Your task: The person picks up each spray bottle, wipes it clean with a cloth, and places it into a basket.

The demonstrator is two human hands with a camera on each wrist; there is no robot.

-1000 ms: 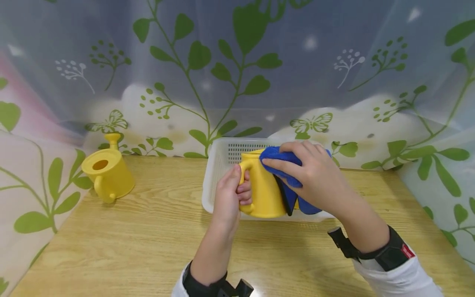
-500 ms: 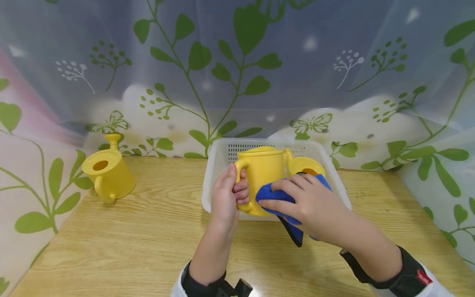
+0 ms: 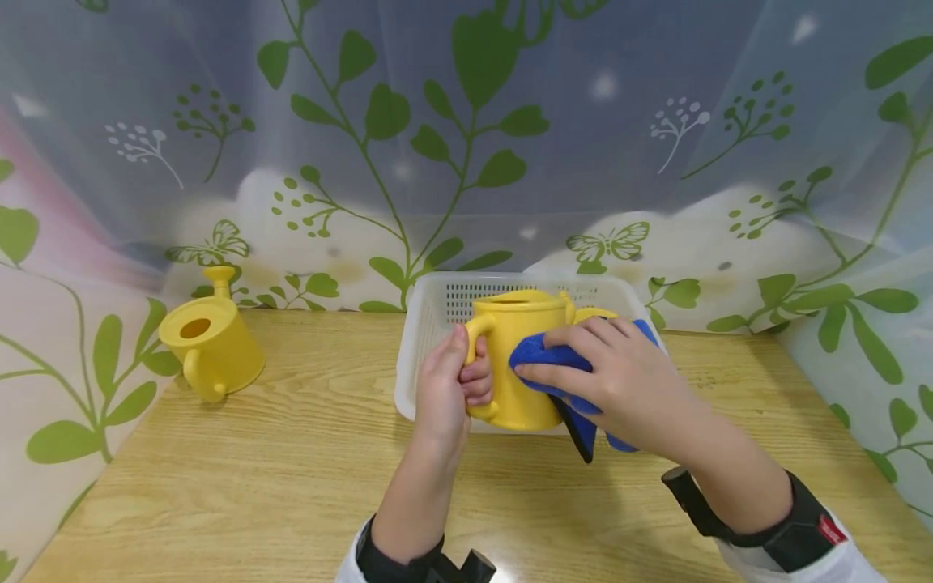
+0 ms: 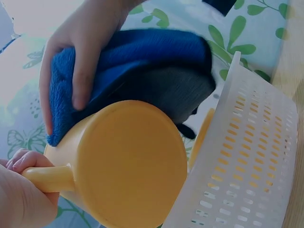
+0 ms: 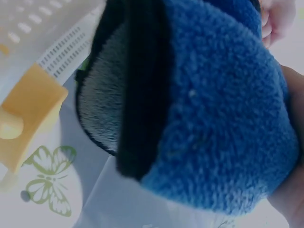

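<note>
My left hand [image 3: 446,380] grips the handle of a yellow watering can [image 3: 513,380], held up over the near side of a white basket. In the left wrist view the can's round base [image 4: 135,166] faces the camera. My right hand [image 3: 630,385] holds a folded blue cloth [image 3: 550,360] with dark edging against the can's right side. Grey lining shows inside the cloth [image 5: 218,109] in the right wrist view, where it hides most of the can. Another yellow piece [image 3: 594,313] shows behind the right hand, largely covered.
The white perforated basket [image 3: 426,308] stands at the back of the wooden table [image 3: 313,453]. A second yellow watering can [image 3: 219,344] is at the back left. Behind hangs a leaf-patterned curtain [image 3: 328,186].
The right hand has wiped the cloth down the can's side, then partly back up. The left hand keeps its hold on the handle, and the can shifts only slightly.
</note>
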